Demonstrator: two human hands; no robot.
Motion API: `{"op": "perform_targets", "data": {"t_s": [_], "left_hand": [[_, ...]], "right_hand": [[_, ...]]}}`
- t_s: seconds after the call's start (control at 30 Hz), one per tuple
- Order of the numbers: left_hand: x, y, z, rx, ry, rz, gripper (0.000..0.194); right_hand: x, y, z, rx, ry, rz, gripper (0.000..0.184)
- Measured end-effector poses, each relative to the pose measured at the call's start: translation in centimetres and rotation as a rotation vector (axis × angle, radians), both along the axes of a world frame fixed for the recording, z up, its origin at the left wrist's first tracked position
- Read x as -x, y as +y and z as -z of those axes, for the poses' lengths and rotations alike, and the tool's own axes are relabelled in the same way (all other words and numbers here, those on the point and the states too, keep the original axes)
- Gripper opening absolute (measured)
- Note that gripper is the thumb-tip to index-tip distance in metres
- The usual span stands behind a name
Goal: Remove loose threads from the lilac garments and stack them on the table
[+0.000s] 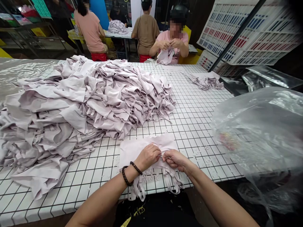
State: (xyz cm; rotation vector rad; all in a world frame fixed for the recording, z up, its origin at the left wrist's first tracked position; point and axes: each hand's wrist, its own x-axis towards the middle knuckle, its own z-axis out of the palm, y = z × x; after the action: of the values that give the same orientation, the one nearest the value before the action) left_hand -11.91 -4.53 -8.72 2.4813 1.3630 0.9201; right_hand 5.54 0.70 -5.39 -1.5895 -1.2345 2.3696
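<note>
A flat stack of pale lilac camisoles (142,146) lies at the near table edge, several thin straps hanging over it toward me. My left hand (151,155), with two dark bead bracelets at the wrist, pinches the top camisole near its strap edge. Close beside it, my right hand (174,158) is closed with its fingertips on the same spot. A tiny whitish bit shows between the fingertips, too small to name. To the left rises a big loose heap of like camisoles (106,91).
The table has a white cloth with a black grid (189,116), dotted with small scraps. A clear plastic bag (258,126) bulges over the right edge. A smaller camisole pile (207,80) lies at the far right. Across the table a person (171,47) handles another piece. Striped crates (246,31) stand behind.
</note>
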Motion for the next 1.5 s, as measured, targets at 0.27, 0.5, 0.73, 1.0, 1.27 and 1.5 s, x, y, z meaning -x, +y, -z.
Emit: {"op": "perform_targets", "data": {"t_s": [0.27,0.5,0.73,1.0,1.27,1.5], "left_hand": [[-0.1,-0.1,-0.2,-0.011,-0.009,-0.027,0.014],[0.0,0.1,-0.1,0.026,-0.065,-0.026,0.012],[0.0,-0.4,-1.5,0.141,-0.059,-0.033,0.008],[0.0,-0.5,-3.7,0.282,0.038,-0.128,0.017],[1.6,-2.0,-4.7,0.294,-0.136,-0.155,0.022],[5.9,-13.8,-8.1,0.615,-0.399,-0.902,0.04]], "right_hand": [[0.4,-1.1,-0.4,-0.022,-0.046,0.159,0.007],[1.6,-3.1,-0.6,-0.167,-0.084,0.368,0.008],[-0.8,-2.6,-2.2,-0.565,-0.252,-0.106,0.031],[-0.9,0.7,-1.7,-1.601,-0.606,-0.486,0.032],[-1.7,1.4,0.4,-1.653,-0.753,-0.596,0.044],[1.3,-0.9,-1.4,-1.772,-0.453,-0.594,0.042]]}}
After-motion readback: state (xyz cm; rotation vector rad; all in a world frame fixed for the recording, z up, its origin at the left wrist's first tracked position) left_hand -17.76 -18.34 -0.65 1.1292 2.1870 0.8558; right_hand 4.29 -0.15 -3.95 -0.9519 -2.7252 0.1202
